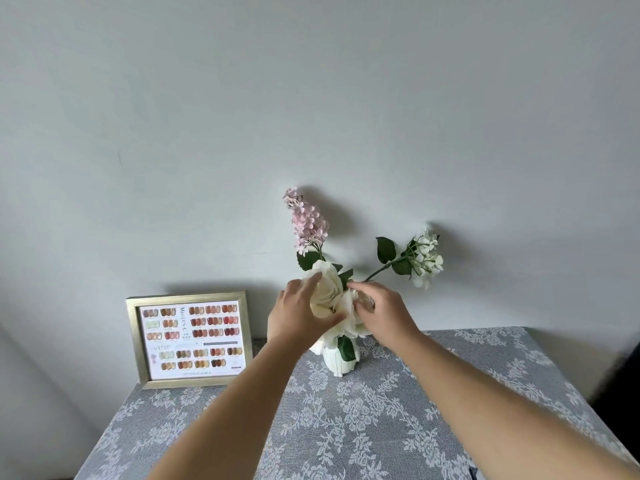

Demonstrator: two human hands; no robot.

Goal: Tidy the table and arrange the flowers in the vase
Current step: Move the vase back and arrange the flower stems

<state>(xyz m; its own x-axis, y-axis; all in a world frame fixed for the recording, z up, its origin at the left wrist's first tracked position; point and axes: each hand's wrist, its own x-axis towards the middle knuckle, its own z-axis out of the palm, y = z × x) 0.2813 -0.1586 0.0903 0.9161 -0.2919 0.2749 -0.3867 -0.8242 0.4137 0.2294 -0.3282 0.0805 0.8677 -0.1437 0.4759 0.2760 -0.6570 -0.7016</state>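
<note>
A white ribbed vase (pixel 336 361) stands near the back of the table against the wall. It holds a tall pink flower spike (pixel 307 221), a white hydrangea (pixel 428 258) leaning out to the right on a green stem, and cream roses (pixel 329 285) at the mouth. My left hand (pixel 300 313) cups the upper cream rose from the left, thumb under it. My right hand (pixel 382 315) pinches petals of a second cream bloom (pixel 349 311) just right of it. The vase's mouth is hidden behind the blooms and hands.
A gold-framed colour chart (pixel 194 339) leans against the wall at the table's back left. A grey cloth with a white floral pattern (pixel 346 420) covers the table. The pale wall rises right behind the vase. A dark object (pixel 620 386) sits beyond the right edge.
</note>
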